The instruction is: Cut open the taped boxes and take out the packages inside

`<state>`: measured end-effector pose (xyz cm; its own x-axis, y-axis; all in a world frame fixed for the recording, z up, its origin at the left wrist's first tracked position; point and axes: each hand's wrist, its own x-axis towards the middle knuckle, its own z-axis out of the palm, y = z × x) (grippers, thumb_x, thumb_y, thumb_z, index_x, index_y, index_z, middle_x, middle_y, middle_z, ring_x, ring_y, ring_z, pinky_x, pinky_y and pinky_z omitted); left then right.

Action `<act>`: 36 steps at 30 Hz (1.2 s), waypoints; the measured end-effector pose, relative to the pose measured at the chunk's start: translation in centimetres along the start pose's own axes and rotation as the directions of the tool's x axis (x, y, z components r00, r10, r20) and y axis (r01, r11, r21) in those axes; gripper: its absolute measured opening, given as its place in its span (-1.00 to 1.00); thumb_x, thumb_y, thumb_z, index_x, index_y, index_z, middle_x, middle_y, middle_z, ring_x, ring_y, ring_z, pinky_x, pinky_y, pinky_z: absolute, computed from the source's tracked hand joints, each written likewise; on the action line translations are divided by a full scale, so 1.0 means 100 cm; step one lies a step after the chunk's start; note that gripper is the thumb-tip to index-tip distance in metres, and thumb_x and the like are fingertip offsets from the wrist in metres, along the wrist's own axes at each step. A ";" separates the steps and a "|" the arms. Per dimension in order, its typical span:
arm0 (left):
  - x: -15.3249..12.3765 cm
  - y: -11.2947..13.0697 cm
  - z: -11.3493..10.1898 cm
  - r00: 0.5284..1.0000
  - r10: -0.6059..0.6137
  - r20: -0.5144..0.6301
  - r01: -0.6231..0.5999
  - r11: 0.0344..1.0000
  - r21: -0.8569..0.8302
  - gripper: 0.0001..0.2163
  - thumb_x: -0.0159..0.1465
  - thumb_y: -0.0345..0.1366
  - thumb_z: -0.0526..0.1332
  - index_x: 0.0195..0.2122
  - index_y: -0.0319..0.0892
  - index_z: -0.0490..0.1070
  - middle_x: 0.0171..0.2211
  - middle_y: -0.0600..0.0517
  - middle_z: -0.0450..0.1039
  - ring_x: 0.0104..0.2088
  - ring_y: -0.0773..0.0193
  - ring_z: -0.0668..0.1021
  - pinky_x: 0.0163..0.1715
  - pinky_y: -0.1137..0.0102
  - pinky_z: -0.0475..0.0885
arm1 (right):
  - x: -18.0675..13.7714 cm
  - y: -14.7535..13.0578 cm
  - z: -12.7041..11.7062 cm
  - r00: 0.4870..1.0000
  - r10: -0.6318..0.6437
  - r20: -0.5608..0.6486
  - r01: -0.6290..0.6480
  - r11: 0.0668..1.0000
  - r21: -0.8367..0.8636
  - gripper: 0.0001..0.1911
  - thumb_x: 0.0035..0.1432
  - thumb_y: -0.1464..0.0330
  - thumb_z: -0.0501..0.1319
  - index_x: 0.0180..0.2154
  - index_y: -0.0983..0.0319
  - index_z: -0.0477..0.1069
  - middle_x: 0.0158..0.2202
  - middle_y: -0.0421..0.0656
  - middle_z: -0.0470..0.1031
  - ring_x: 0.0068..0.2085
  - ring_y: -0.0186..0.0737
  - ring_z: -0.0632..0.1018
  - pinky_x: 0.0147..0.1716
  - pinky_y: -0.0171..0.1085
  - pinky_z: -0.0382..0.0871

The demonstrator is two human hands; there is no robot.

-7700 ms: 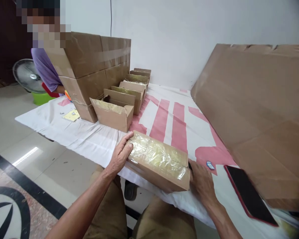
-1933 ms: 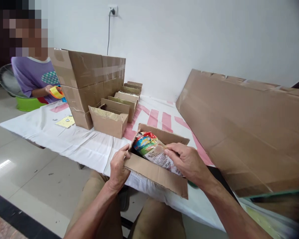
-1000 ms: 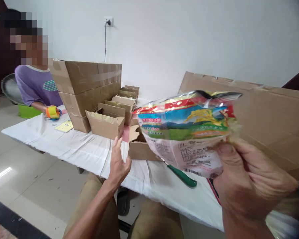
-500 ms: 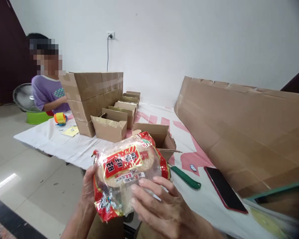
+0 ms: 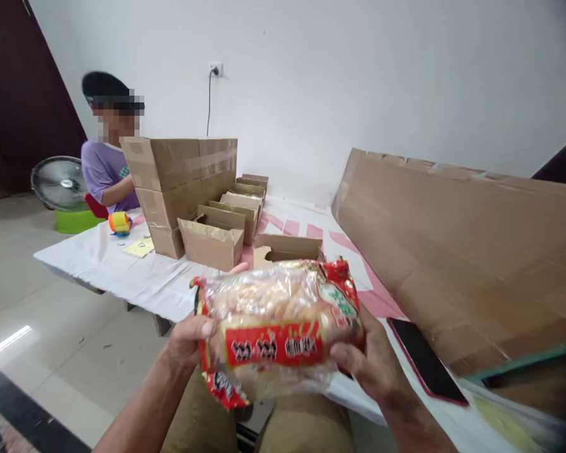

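Observation:
A bag of rice crackers (image 5: 273, 340), clear plastic with red and gold printed ends, is held up above my lap. My left hand (image 5: 188, 336) grips its left end, thumb on the front and fingers largely hidden behind. At the right end my right hand (image 5: 368, 358) is closed on it the same way, its thumb pressed on the front. Just behind the bag stands an open cardboard box (image 5: 290, 245), its lower part covered by the bag. To the right of my right hand lies a dark phone with a red edge (image 5: 427, 358).
Closed boxes (image 5: 179, 170) are stacked at the left of the cloth-covered table (image 5: 89, 258), beside a row of open boxes (image 5: 212, 242). A large cardboard sheet (image 5: 453, 251) leans on the right. A person in purple (image 5: 104, 167) is behind the stack, near a fan (image 5: 59, 182).
The bag has turned level and moved right, and its front looks blurred. My right hand has gone from lying on its front to gripping its right end. The green-handled tool is now hidden.

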<state>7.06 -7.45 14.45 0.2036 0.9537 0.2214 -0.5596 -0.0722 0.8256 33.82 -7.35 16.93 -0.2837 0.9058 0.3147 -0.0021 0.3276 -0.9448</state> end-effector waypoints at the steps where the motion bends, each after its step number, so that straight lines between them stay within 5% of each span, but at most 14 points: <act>1: 0.002 0.003 0.002 1.000 -0.018 0.009 0.018 1.000 -0.002 -0.23 -0.19 0.08 0.53 0.07 -0.13 0.55 -0.12 -0.15 0.68 0.05 -0.40 0.62 0.03 -0.15 0.56 | 0.001 0.001 0.002 1.000 -0.002 -0.011 0.002 1.000 0.027 -0.21 -0.02 -0.03 0.47 0.19 0.13 0.41 -0.16 -0.05 0.67 -0.18 0.01 0.70 -0.32 -0.22 0.64; 7: 0.017 0.005 -0.006 1.000 -0.006 -0.007 0.007 0.997 0.080 -0.22 -0.02 0.19 0.47 0.16 -0.11 0.44 0.02 -0.19 0.62 0.11 -0.26 0.60 0.07 -0.01 0.56 | 0.007 0.012 0.002 0.962 -0.096 -0.257 0.090 0.995 -0.033 -0.51 0.06 0.08 0.47 -0.01 0.13 0.52 -0.17 -0.08 0.68 -0.20 -0.04 0.70 -0.23 -0.18 0.65; 10: 0.027 0.005 -0.005 0.999 0.008 -0.034 -0.004 0.993 0.121 -0.18 -0.06 0.05 0.56 0.20 -0.10 0.36 0.02 -0.16 0.62 0.06 -0.20 0.63 0.01 0.04 0.60 | 0.017 0.008 0.005 0.925 -0.159 -0.345 0.133 0.986 -0.097 -0.54 0.10 0.06 0.44 -0.03 0.13 0.52 -0.15 -0.09 0.68 -0.19 -0.06 0.69 -0.22 -0.19 0.65; 17: 0.041 0.025 0.011 0.967 0.222 -0.128 -0.200 0.966 0.161 -0.35 0.01 -0.19 0.55 0.12 -0.07 0.38 -0.06 -0.05 0.64 -0.01 -0.05 0.68 -0.03 0.15 0.64 | 0.037 -0.014 0.008 0.949 -0.209 -0.236 0.204 0.978 -0.046 -0.39 0.11 0.05 0.43 0.14 0.10 0.43 -0.01 -0.06 0.64 -0.06 0.00 0.68 -0.12 -0.10 0.64; 23: 0.037 0.039 0.000 0.963 0.241 -0.120 -0.220 0.962 0.165 -0.35 0.02 -0.19 0.54 0.13 -0.08 0.37 -0.07 -0.06 0.64 0.02 -0.09 0.66 0.01 0.11 0.62 | 0.044 -0.021 0.025 0.918 -0.279 -0.281 0.253 0.959 -0.125 -0.49 0.15 0.04 0.40 0.06 0.10 0.48 -0.03 -0.09 0.65 -0.05 -0.04 0.67 -0.10 -0.14 0.63; 29: 0.017 0.060 -0.060 0.983 0.095 -0.156 -0.064 0.980 0.188 -0.36 -0.06 -0.22 0.53 0.08 -0.14 0.44 -0.17 -0.08 0.67 -0.10 -0.10 0.69 -0.11 0.13 0.65 | 0.052 -0.007 0.073 0.963 -0.194 -0.186 0.198 0.980 0.002 -0.58 0.17 0.18 0.40 0.05 0.11 0.48 -0.05 -0.12 0.67 -0.09 -0.09 0.68 -0.11 -0.19 0.61; 33: -0.008 0.050 -0.126 0.939 -0.021 -0.343 0.108 0.965 0.238 -0.45 -0.12 -0.31 0.50 -0.05 -0.22 0.49 -0.31 -0.04 0.67 -0.31 0.03 0.70 -0.34 0.31 0.61 | 0.049 0.037 0.115 0.994 -0.100 0.046 0.105 0.986 -0.126 -0.69 0.16 0.34 0.35 -0.03 0.15 0.55 -0.05 -0.10 0.66 -0.03 -0.04 0.65 0.02 -0.11 0.54; 36: -0.015 0.032 -0.165 0.901 -0.044 -0.431 0.172 0.950 0.262 -0.45 -0.16 -0.36 0.49 -0.07 -0.23 0.49 -0.27 -0.05 0.67 -0.32 0.10 0.68 -0.38 0.39 0.56 | 0.056 0.079 0.140 0.998 -0.047 0.041 0.055 0.971 -0.234 -0.62 0.08 0.40 0.37 -0.02 0.14 0.55 0.00 -0.09 0.62 0.03 -0.01 0.60 0.08 -0.07 0.48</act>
<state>-8.30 -4.28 8.14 -0.1383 0.9885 -0.0604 -0.2860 0.0186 0.9580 18.76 -3.43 9.98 -0.3223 0.8777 0.3547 0.2063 0.4308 -0.8785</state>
